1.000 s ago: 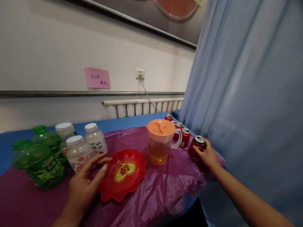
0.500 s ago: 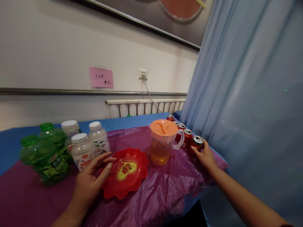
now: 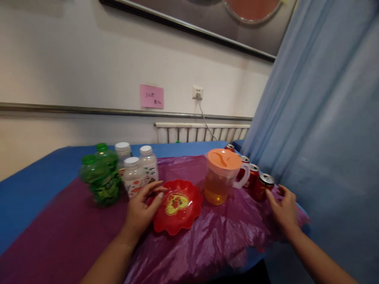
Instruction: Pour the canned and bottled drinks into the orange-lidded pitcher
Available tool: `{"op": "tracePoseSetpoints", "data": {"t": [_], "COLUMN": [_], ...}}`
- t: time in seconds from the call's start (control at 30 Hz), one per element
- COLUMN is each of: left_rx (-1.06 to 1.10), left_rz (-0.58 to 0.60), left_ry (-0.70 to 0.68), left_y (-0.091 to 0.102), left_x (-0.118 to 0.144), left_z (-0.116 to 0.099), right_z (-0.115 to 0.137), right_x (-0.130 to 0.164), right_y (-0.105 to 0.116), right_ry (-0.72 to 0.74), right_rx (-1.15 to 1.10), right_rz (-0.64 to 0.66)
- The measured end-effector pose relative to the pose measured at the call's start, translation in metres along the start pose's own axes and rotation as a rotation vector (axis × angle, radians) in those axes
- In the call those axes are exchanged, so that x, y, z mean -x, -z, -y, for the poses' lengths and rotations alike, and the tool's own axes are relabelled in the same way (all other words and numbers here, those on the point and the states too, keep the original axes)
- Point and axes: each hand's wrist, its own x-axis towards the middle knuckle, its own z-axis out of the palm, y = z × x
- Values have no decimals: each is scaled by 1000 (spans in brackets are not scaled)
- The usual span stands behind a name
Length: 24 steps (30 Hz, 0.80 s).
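My left hand (image 3: 142,209) lies flat on the purple plastic sheet (image 3: 213,244), its fingers spread and touching the left rim of a red scalloped plate (image 3: 177,207). My right hand (image 3: 283,210) hovers open just right of the nearest red can (image 3: 261,186), holding nothing. Between the plate and the cans stands a clear pitcher (image 3: 221,181) with an orange lid and amber liquid.
Green bottles (image 3: 100,179) and white-capped jars (image 3: 134,180) stand left of the plate. More red cans (image 3: 250,173) line up toward the wall. A blue cloth (image 3: 35,185) covers the table; a blue curtain (image 3: 325,138) hangs at right. A radiator (image 3: 201,132) runs along the wall.
My right hand has let go of the nearest can and drawn back to its right. The camera view has shifted, so everything sits further right in frame. My left hand stays at the plate rim.
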Motion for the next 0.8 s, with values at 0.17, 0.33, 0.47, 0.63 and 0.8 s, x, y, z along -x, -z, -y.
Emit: {"op": "tracePoseSetpoints", "data": {"t": [0.17, 0.33, 0.47, 0.63, 0.8], "left_rx": [-2, -90, -137, -293, -372], "left_rz": [-45, -159, -398, -807, -954], "left_ry": [-96, -163, -188, -166, 47], "left_y": [-4, 0, 8, 27, 58], "left_x": [10, 19, 19, 5, -11], "left_z": [-9, -8, -2, 14, 42], "right_z": [11, 50, 69, 61, 54], "right_x": [52, 89, 94, 96, 97], "right_y": [8, -16, -44, -60, -63], "right_ry": [190, 160, -4, -178, -293], "right_rx": [-197, -377, -449, -495, -568], "right_rz": [120, 441, 520, 529, 568]}}
